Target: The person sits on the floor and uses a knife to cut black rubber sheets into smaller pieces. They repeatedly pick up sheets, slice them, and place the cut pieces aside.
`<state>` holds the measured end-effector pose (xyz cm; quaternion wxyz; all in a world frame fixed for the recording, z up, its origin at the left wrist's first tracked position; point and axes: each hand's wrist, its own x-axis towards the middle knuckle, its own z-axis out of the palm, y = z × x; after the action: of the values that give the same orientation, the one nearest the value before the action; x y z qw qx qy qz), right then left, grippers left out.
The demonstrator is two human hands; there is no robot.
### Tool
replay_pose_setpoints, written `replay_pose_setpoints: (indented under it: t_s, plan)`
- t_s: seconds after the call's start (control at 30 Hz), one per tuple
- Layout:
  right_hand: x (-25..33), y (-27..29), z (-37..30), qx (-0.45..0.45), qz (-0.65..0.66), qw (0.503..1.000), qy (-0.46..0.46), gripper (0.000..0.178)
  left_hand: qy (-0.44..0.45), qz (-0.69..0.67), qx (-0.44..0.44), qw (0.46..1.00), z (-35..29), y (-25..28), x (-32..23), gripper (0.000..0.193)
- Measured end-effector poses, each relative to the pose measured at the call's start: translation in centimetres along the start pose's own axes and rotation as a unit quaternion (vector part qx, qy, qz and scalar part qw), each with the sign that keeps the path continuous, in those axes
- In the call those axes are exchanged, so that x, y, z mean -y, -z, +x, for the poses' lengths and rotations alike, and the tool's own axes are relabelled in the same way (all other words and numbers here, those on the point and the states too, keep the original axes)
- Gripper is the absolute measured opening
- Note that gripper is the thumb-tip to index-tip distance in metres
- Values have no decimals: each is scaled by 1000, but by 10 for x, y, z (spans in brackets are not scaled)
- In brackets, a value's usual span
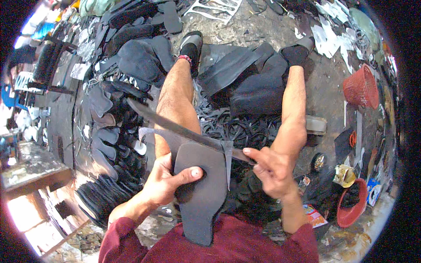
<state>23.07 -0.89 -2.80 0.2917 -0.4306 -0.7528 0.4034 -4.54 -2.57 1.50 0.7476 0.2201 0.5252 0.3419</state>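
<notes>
My left hand [160, 184] grips a dark grey shoe sole [199, 188], its thumb pressed flat on the upper face and its fingers hidden beneath. The sole's narrow end points towards my maroon shirt. My right hand [275, 171] is closed round the handle of a long, dark-bladed knife [175, 127], forefinger stretched along it. The blade lies slantwise across the sole's wide end, its tip up and to the left over my leg. A thin grey sheet [166, 139] shows around that wide end, under the blade; how it joins the sole I cannot tell.
Black strip offcuts [250, 131] lie between my legs, below dark foam sheets [258, 90]. Stacked soles [105, 195] and loose cut pieces [142, 63] lie to the left, by a wooden bench [39, 175]. On the right are a red basket [360, 87] and a red bowl [344, 212].
</notes>
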Motion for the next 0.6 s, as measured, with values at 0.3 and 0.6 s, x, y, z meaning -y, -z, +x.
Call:
replay_pose_setpoints:
  t_s: [0.3, 0.6]
  plan:
    - [16, 42, 82, 230, -43, 972, 29, 39, 20, 107, 42, 993, 4, -7, -5, 39]
    - [-7, 62, 18, 85, 139, 984, -70, 38, 107, -129, 238, 957, 27, 1, 5, 66]
